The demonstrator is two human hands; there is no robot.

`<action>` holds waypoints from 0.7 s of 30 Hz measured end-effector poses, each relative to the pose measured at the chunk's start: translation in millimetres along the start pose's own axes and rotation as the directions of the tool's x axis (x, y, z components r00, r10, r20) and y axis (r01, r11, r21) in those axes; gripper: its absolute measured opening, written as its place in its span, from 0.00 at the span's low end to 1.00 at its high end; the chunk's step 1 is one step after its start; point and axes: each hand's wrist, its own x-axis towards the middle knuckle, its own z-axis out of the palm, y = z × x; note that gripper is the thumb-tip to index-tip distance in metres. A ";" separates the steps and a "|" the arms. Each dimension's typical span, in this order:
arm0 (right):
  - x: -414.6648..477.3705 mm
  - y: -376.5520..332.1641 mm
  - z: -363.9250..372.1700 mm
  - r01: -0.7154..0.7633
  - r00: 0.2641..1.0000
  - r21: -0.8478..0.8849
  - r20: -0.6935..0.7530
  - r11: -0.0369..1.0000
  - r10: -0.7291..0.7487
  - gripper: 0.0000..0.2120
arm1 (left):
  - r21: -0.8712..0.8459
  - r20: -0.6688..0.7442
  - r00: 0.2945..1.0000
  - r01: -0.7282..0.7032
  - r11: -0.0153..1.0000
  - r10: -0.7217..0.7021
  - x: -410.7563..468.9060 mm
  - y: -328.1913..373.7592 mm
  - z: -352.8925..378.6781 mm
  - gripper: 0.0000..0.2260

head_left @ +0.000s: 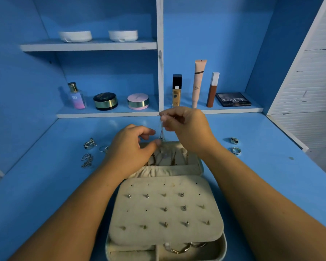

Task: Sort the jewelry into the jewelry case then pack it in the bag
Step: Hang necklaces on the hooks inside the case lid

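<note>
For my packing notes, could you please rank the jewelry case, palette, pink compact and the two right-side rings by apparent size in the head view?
1. jewelry case, though nearest the camera.
2. palette.
3. pink compact.
4. far ring and near ring look alike; unranked.

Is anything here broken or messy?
Nothing is spilled or broken. The shelf divider has chipped paint, and the white panel on the right is scuffed. Rings and other jewelry lie loose on the table beside the case, unsorted, while the left hand and right hand pinch a chain.
</note>
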 end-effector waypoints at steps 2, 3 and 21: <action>4.5 2.1 -1.9 0.014 0.997 0.064 -0.077 0.998 -0.009 0.03 | -0.009 -0.005 1.000 0.006 1.000 -0.006 -0.5 0.3 -0.6 0.11; 6.0 3.6 -3.5 0.031 0.994 0.048 -0.102 0.998 -0.026 0.04 | -0.011 -0.004 1.000 0.007 1.000 -0.007 -0.6 -0.1 -0.6 0.11; -24.1 -37.7 -40.2 0.271 0.960 -0.316 0.154 0.909 -0.233 0.05 | -0.533 0.357 0.930 0.123 0.837 0.091 -8.6 37.3 -2.8 0.10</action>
